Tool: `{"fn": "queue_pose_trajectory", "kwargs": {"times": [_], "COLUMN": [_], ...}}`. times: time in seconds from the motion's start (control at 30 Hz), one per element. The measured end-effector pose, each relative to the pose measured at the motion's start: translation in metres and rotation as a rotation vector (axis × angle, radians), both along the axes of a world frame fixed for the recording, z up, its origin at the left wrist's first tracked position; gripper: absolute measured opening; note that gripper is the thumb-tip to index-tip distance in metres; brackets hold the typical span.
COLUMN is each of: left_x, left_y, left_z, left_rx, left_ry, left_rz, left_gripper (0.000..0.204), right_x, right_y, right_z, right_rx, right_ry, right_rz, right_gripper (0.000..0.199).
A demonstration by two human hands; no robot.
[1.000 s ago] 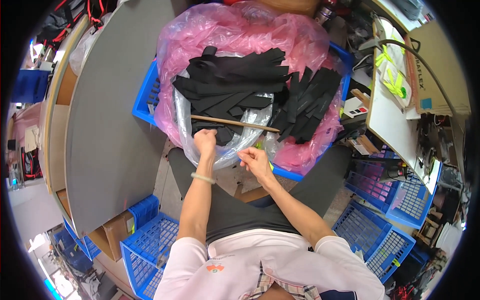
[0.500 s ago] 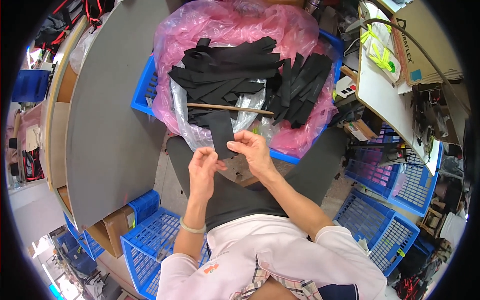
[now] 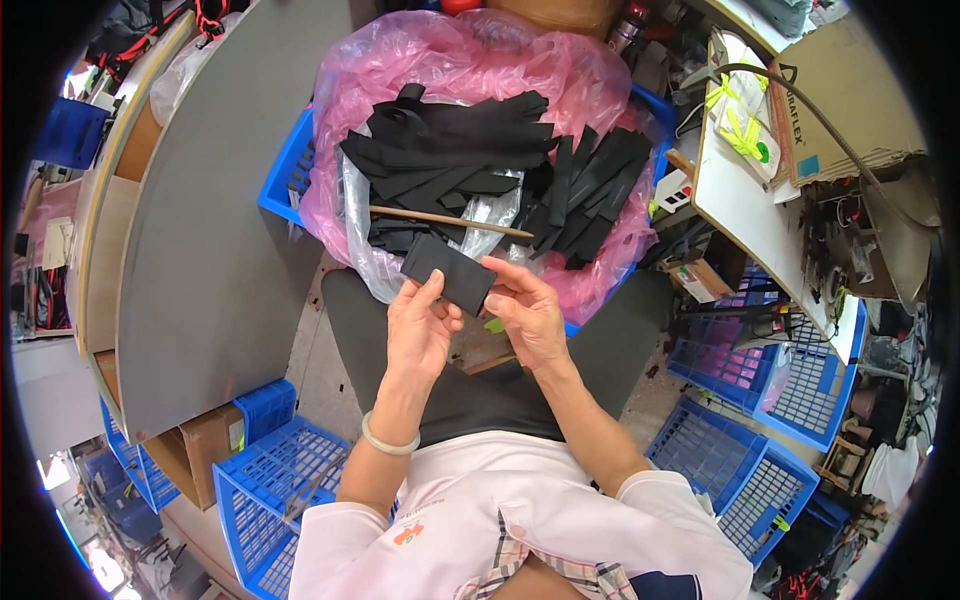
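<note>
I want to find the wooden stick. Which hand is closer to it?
Right. The right hand sits just below the wooden stick's tip; the left hand is lower and farther back. Both hold a black strip.

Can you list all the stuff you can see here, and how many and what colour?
strip: one, black, flat, held in both hands above the lap
strips: many, black, piled in the lined crate
stick: one, wooden, lying across the pile
liner: one, pink plastic, inside the crate
crate: one, blue, ahead of the knees
empty crates: several, blue, on the floor both sides
table: one, grey, left
box: one, brown cardboard, upper right
bracelet: one, pale, left wrist
left hand: holds the strip's left end
right hand: holds its right end
</note>
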State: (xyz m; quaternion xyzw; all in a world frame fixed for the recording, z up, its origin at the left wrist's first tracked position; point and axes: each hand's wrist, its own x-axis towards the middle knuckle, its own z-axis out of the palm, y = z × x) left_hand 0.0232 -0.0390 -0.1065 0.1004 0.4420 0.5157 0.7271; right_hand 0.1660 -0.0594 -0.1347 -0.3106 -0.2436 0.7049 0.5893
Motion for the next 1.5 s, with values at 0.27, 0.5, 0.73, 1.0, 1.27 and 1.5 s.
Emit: {"fn": "queue_pose_trajectory", "kwargs": {"times": [0.27, 0.5, 0.73, 1.0, 1.27, 1.5], "left_x": [0.003, 0.026, 0.041, 0.083, 0.08, 0.064], "left_y": [0.002, 0.001, 0.002, 0.006, 0.009, 0.014], "left_z": [-0.004, 0.0, -0.016, -0.019, -0.044, -0.031], "left_rx": [0.002, -0.035, 0.788, 0.781, 1.042, 0.682], "left_ry": [-0.029, -0.111, 0.87, 0.798, 1.356, 0.78], "left_rz": [0.006, -0.094, -0.365, -0.225, -0.349, -0.684], "left_gripper": [0.019, 0.016, 0.055, 0.016, 0.017, 0.012], "right_x": [-0.003, 0.032, 0.033, 0.047, 0.057, 0.049], "right_y": [0.015, 0.013, 0.007, -0.005, -0.008, -0.021], "right_z": [0.011, 0.008, 0.011, 0.02, -0.027, -0.023], "right_rx": [0.085, 0.211, 0.573, 0.569, 0.071, -0.291], "right_ry": [-0.336, -0.852, -1.271, -1.44, -0.882, 0.565], "right_rz": [-0.243, -0.287, -0.775, -0.674, -0.388, 0.081], "right_gripper": [0.031, 0.015, 0.01, 0.008, 0.012, 0.014]}}
